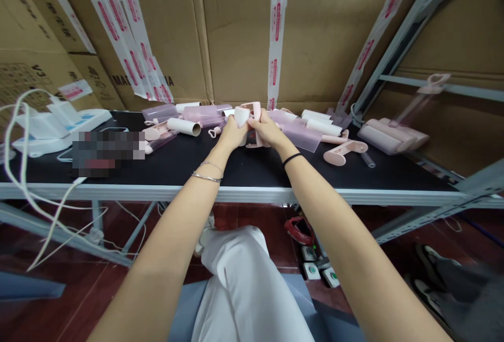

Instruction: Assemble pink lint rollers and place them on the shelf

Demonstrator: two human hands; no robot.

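Above the middle of the bench, my left hand (235, 131) is closed round a white lint roller roll (241, 116), its end pointing up. Close against it, my right hand (268, 128) grips a pale pink lint roller frame (255, 110), whose arms show above and below the fingers. The two parts meet between my hands; whether they are joined I cannot tell. Left of them lies a loose white paper roll (184, 127) with its cardboard core showing. A translucent purple cover (301, 135) lies right of my right hand, and beyond it a pink handle piece (345, 152).
The black bench top (185, 169) has a metal front edge (252, 194). At left stand a white power strip (59, 132) and trailing cables (25, 163). Several rollers (389, 136) lie at right by the metal shelf post (397, 32). Cardboard (240, 32) walls the back. A person's shoes (429, 258) show lower right.
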